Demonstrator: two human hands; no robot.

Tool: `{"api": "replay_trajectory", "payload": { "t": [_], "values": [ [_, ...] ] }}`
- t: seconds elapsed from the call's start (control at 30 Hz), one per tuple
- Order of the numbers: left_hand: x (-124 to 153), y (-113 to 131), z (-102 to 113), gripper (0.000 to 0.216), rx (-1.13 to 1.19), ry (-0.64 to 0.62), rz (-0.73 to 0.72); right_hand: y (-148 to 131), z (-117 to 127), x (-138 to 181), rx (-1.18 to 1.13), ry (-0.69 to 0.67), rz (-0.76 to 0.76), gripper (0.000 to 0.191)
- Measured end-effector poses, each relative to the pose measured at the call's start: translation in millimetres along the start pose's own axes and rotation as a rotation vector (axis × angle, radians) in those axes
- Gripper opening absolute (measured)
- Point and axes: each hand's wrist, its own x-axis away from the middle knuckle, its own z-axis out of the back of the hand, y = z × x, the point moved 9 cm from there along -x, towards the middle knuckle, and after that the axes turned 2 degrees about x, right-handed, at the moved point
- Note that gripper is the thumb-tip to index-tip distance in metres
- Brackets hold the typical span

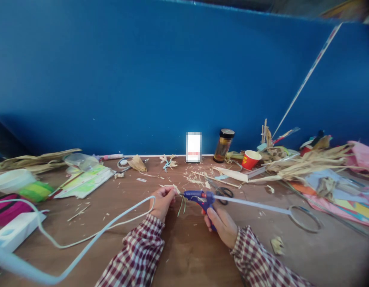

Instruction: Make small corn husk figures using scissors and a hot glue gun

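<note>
My right hand (221,225) is wrapped round the handle of a blue glue gun (199,196), with a long pale glue stick (253,204) sticking out of its back end. The gun's nozzle points left and sits close to the fingertips of my left hand (163,201). Those fingers pinch a small pale strip of dried husk (176,189); whether the nozzle touches it I cannot tell. Thin greenish strands (181,206) hang just below the nozzle. Behind the gun lie black-handled scissors (225,193), partly covered by it.
A white cord (103,229) loops across the left side near a power strip (16,235). A dark-lidded jar (223,146), a red paper cup (250,160) and dried husks (310,161) stand or lie at the back right. Husk scraps (199,177) litter the middle, before a blue partition (142,79).
</note>
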Motion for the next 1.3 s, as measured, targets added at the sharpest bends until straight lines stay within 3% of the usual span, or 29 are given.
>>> {"api": "replay_trajectory", "payload": {
  "t": [0.3, 0.43, 0.63, 0.77, 0.87, 0.97, 1.07, 1.17, 1.3],
  "values": [
    [-2, -2, 4, 0.023, 0.073, 0.045, 0.015, 2, 0, 0, -0.044, 0.009, 0.006, 0.038],
    [-3, -2, 8, 0.026, 0.09, 0.082, 0.022, -8, 13, 5, 0.028, 0.128, 0.076, 0.033],
    [-4, 0, 10, 0.029, 0.09, 0.091, 0.038, -23, 73, 42, 0.396, 0.475, 0.045, 0.025],
    [-8, -6, 12, 0.028, 0.081, 0.091, 0.067, -14, 129, 84, 0.744, 0.602, 0.028, 0.023],
    [-9, -8, 11, 0.027, 0.071, 0.099, 0.063, 2, 176, 122, 1.039, 0.701, -0.067, 0.024],
    [-6, -7, 9, 0.027, 0.082, 0.111, 0.049, 23, 211, 150, 1.216, 0.702, -0.19, 0.024],
    [-5, -7, 8, 0.028, 0.091, 0.102, 0.058, 45, 236, 169, 1.232, 0.693, -0.313, 0.023],
    [-5, -7, 8, 0.028, 0.09, 0.081, 0.078, 62, 251, 179, 1.189, 0.637, -0.331, 0.025],
    [-5, -5, 9, 0.028, 0.095, 0.079, 0.064, 44, 261, 184, 1.175, 0.617, -0.284, 0.036]
  ]
}}
